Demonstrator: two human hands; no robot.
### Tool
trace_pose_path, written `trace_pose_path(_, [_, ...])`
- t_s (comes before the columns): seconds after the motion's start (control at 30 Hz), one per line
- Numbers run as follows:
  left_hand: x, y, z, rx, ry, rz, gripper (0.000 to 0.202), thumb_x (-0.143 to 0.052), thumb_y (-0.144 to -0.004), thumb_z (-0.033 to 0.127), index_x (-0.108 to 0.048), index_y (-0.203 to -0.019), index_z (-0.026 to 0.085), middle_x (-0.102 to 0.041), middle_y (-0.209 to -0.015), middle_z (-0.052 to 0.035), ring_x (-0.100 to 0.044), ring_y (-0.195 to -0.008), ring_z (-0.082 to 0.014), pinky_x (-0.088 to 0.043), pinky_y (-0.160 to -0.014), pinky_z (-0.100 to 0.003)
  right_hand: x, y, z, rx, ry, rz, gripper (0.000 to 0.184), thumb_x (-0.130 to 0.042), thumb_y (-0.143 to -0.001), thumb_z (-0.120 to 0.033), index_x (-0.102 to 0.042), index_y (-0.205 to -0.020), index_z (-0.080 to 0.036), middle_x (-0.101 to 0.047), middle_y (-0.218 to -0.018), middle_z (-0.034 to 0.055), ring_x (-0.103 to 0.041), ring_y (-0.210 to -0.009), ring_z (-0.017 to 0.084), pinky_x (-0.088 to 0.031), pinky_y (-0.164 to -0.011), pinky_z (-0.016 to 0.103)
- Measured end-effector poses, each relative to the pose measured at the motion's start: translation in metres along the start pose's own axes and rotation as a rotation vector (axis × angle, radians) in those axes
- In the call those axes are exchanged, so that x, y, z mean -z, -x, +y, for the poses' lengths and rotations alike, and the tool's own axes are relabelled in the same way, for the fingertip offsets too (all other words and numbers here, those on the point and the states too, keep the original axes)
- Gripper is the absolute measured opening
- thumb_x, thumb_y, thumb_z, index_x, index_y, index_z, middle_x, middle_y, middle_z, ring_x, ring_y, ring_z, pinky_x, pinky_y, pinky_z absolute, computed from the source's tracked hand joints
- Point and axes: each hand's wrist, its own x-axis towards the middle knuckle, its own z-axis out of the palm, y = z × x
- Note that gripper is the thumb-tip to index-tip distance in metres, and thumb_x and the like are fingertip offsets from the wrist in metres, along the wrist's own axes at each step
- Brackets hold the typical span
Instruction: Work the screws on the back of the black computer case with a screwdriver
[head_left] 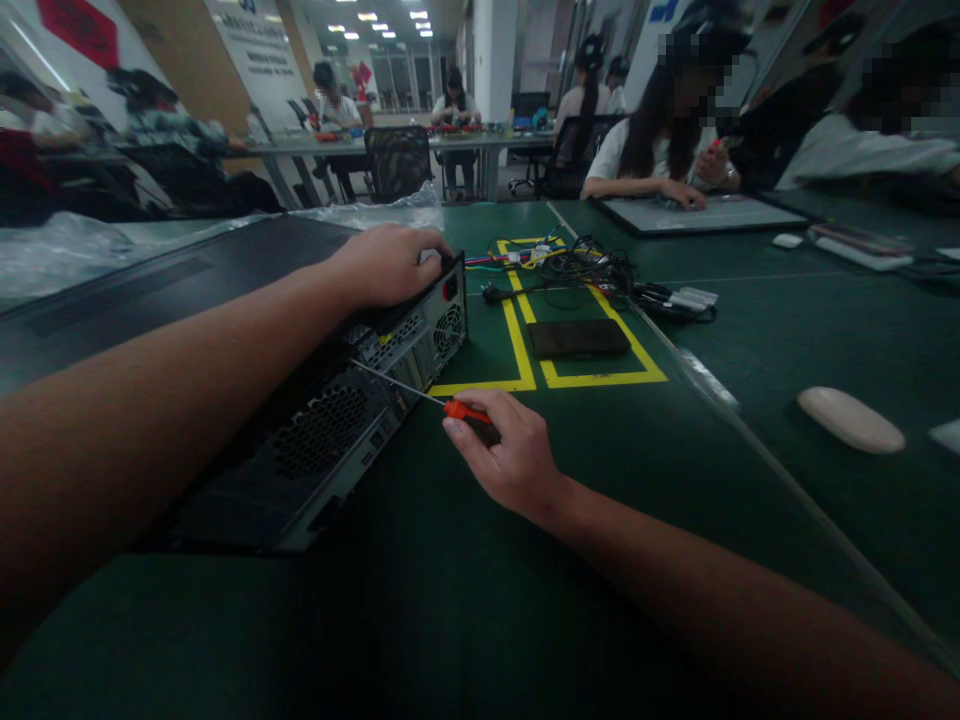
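At far left I see clear plastic (82, 245) behind a dark computer case (247, 246) lying on the green worktop (450, 600). My left grip (390, 265) rests on the case's top by its rear edge, fingers bent; I can't tell whether it clasps that edge. My right grip (519, 452) is closed on a screwdriver (463, 411) by its orange handle, the shaft reaching to the rear panel (322, 430). Rightward lie tangled cables (585, 264), a black slab (579, 338) within yellow tape (609, 379), then a pale oval object (850, 420)

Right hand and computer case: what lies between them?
The head view shows the thin screwdriver shaft running between the right hand and the computer case, with green tabletop below.
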Motion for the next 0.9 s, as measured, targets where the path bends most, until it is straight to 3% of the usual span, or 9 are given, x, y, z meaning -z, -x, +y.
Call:
trace_pose_path(0.23, [0.004, -0.008, -0.002, -0.028, -0.046, -0.088, 0.063, -0.048, -0.103, 0.043, -0.072, -0.158, 0.022, -0.081, -0.137, -0.0158, -0.075, -0.126, -0.0414, -0.055, -0.111, -0.054, -0.004, 0.002, 0.000, -0.034, -0.080, 0.007, 0.016, -0.073, -0.107, -0.031, -0.071, -0.121, -0.024, -0.085, -0.108, 0.0051, -0.081, -0.090, 0.020, -0.066, -0.084, 0.034])
trace_pose_path(0.43, [0.013, -0.018, -0.003, -0.065, -0.033, -0.184, 0.059, -0.040, -0.108, 0.033, -0.064, -0.158, 0.015, -0.079, -0.133, -0.0146, -0.071, -0.112, -0.0288, -0.054, -0.108, -0.044, -0.005, 0.006, 0.001, -0.027, -0.073, -0.031, 0.011, -0.070, -0.110, -0.028, -0.071, -0.121, -0.024, -0.084, -0.109, 0.0060, -0.080, -0.091, 0.020, -0.067, -0.087, 0.035])
trace_pose_path(0.63, [0.006, -0.010, -0.002, -0.060, 0.003, -0.039, 0.057, -0.042, -0.108, 0.034, -0.070, -0.153, 0.013, -0.080, -0.126, -0.0138, -0.068, -0.111, -0.0295, -0.052, -0.107, -0.044, -0.002, 0.005, 0.003, -0.009, -0.022, -0.047, 0.014, -0.071, -0.111, -0.029, -0.073, -0.124, -0.024, -0.084, -0.112, 0.0055, -0.080, -0.093, 0.020, -0.067, -0.089, 0.036])
trace_pose_path(0.9, [0.009, 0.001, 0.004, -0.040, 0.042, -0.054, 0.054, -0.042, -0.110, 0.028, -0.071, -0.155, 0.016, -0.079, -0.130, -0.0104, -0.065, -0.113, -0.0278, -0.048, -0.111, -0.044, 0.002, 0.000, 0.003, 0.026, 0.002, -0.015, 0.014, -0.071, -0.111, -0.028, -0.076, -0.123, -0.022, -0.087, -0.112, 0.0072, -0.081, -0.097, 0.021, -0.065, -0.090, 0.036])
